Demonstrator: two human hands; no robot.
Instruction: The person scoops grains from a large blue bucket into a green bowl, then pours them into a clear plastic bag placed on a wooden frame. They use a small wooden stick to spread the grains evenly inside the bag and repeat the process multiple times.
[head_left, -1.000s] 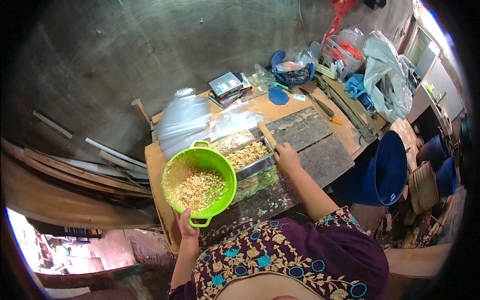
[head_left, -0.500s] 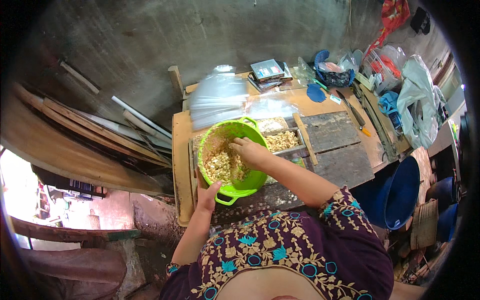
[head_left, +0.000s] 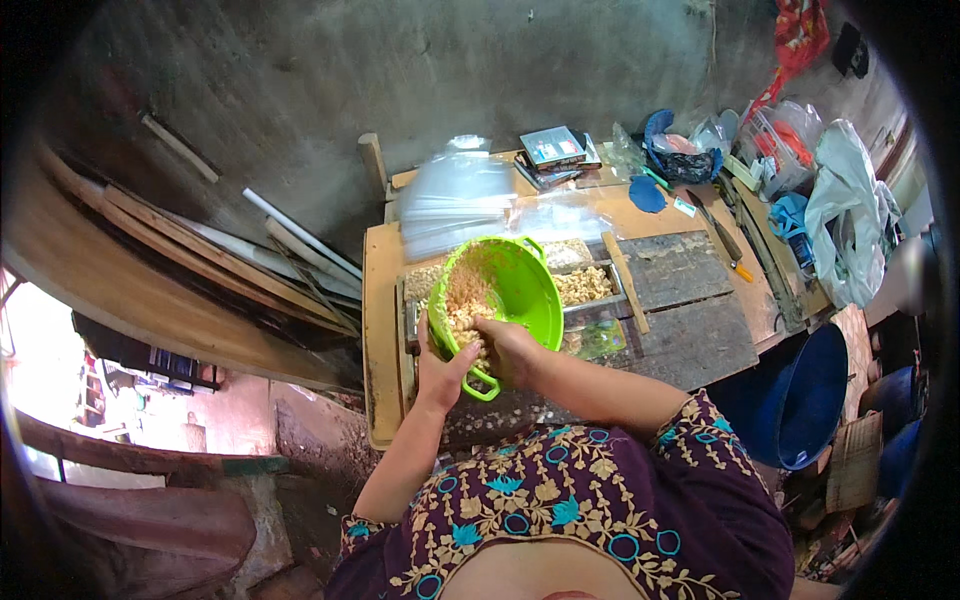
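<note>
A bright green basin [head_left: 540, 290] with loop handles is tipped over the wooden work table. My left hand [head_left: 442, 374] grips its near left rim, thumb along the edge and fingers round the outside. Pale, crumbly bean-like pieces [head_left: 467, 300] are heaped against the basin's left side, and smaller bits stick to its wall. Reaching inside from the right, my right hand [head_left: 508, 350] has its fingers curled into the pieces at the near side; the fingertips are buried. Beyond the basin, more pale pieces [head_left: 583, 287] fill a shallow tray beside a wooden stick [head_left: 625, 282].
Clear plastic sheets [head_left: 455, 205] lie at the back left, near stacked flat cases [head_left: 553, 147]. A knife [head_left: 725, 235] with an orange handle lies on the right, before plastic bags [head_left: 845, 210]. A blue barrel [head_left: 800, 400] stands below the table's right side. Planks lean at left.
My right hand has drawn back toward me, from the basin's middle to its near side. The basin is tilted more, and its contents have shifted. The whole view has moved slightly.
</note>
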